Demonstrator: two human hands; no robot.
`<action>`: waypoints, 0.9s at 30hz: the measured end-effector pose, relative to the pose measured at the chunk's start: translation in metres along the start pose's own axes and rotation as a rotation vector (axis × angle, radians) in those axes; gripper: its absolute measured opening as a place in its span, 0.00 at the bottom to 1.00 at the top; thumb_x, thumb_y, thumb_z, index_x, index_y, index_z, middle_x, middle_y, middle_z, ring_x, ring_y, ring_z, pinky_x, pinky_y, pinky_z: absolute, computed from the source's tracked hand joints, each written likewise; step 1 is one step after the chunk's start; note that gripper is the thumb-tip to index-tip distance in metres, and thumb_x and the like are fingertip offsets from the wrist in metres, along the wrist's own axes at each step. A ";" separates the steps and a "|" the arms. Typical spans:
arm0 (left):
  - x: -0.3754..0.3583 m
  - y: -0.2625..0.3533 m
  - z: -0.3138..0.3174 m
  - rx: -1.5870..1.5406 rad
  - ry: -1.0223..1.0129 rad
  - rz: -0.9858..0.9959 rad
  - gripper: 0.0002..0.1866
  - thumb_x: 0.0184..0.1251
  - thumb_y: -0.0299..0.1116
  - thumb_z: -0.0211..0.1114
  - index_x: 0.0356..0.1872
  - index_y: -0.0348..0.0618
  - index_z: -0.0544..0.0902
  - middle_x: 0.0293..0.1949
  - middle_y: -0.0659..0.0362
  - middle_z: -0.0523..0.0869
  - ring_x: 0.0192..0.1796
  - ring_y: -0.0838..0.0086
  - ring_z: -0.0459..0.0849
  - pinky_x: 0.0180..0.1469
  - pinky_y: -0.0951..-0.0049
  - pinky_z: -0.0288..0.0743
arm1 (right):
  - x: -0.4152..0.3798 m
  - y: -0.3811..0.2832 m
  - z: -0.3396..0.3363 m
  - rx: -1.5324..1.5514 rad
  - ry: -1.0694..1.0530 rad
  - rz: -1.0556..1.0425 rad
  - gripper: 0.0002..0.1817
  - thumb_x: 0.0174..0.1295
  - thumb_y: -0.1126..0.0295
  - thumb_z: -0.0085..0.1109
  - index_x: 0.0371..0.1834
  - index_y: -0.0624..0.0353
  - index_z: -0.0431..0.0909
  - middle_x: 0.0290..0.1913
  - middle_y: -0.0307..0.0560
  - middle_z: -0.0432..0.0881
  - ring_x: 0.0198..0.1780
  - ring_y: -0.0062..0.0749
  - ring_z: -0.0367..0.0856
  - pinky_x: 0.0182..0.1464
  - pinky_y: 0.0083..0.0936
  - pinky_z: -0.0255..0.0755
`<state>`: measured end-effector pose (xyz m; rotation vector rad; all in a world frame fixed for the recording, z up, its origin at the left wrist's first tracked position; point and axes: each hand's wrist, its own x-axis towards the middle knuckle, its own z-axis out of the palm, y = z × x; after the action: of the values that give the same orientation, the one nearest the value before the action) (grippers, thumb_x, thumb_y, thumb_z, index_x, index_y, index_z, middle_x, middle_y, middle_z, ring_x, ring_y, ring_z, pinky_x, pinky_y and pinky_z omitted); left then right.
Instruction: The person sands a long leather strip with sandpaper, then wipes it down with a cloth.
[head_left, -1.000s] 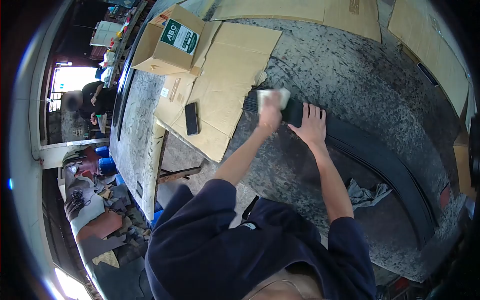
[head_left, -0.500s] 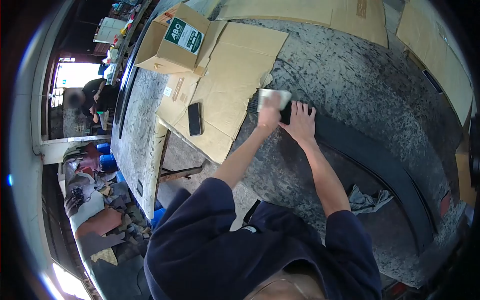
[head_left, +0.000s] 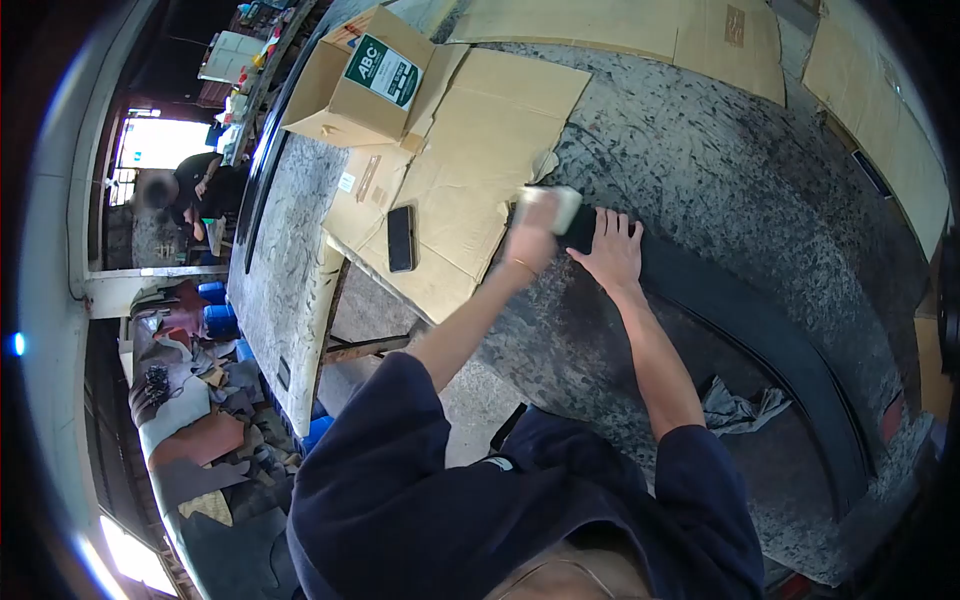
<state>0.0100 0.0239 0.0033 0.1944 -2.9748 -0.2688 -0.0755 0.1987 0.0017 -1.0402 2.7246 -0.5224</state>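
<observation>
My left hand (head_left: 530,238) is closed on a whitish folded cloth (head_left: 563,208), slightly smeared by motion, over the far end of a long black strip (head_left: 730,300). My right hand (head_left: 613,250) lies flat on the strip just beside the cloth, fingers spread and thumb out to the left. From there the strip curves away across the dark, stained table (head_left: 690,130) and down to the right. A crumpled grey cloth (head_left: 742,406) lies inside its curve.
Left of my hands, a black phone (head_left: 400,239) rests on flattened cardboard (head_left: 500,110) below an open carton (head_left: 350,105). Material scraps (head_left: 205,435) are heaped at lower left. Another person (head_left: 200,190) is in the background. More cardboard (head_left: 880,110) lies at right.
The whitish cloth in my left hand has shifted slightly down the strip, closer to my right hand. My right hand stays pressed on the strip, and the whole view has shifted a little.
</observation>
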 end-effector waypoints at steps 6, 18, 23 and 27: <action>0.015 -0.014 0.035 -0.132 0.306 -0.341 0.26 0.60 0.18 0.56 0.62 0.43 0.79 0.58 0.41 0.82 0.59 0.46 0.81 0.64 0.56 0.76 | -0.008 0.001 -0.007 0.073 0.081 0.032 0.57 0.47 0.44 0.76 0.75 0.68 0.58 0.63 0.52 0.76 0.65 0.42 0.72 0.71 0.48 0.58; 0.000 0.068 0.022 -0.273 0.123 0.045 0.30 0.53 0.19 0.60 0.62 0.33 0.77 0.74 0.42 0.66 0.77 0.50 0.65 0.76 0.51 0.61 | 0.002 0.021 0.036 0.110 0.310 -0.114 0.41 0.55 0.62 0.68 0.71 0.69 0.64 0.70 0.57 0.70 0.70 0.44 0.68 0.72 0.46 0.59; -0.002 0.068 0.026 -0.191 0.067 0.090 0.35 0.50 0.19 0.61 0.66 0.34 0.74 0.69 0.46 0.74 0.74 0.55 0.70 0.78 0.57 0.60 | -0.026 0.032 -0.018 0.005 0.116 -0.047 0.52 0.45 0.50 0.77 0.72 0.66 0.64 0.69 0.59 0.70 0.70 0.49 0.67 0.73 0.43 0.59; -0.026 -0.016 0.038 -0.098 0.104 0.016 0.34 0.52 0.19 0.62 0.67 0.37 0.74 0.68 0.49 0.77 0.72 0.58 0.73 0.77 0.60 0.62 | -0.031 0.036 -0.009 -0.027 0.133 -0.035 0.57 0.48 0.38 0.73 0.73 0.69 0.62 0.67 0.56 0.71 0.69 0.46 0.68 0.73 0.42 0.59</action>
<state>0.0310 0.0183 -0.0399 0.1683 -2.8506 -0.3891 -0.0769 0.2473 -0.0022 -1.0996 2.8406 -0.5824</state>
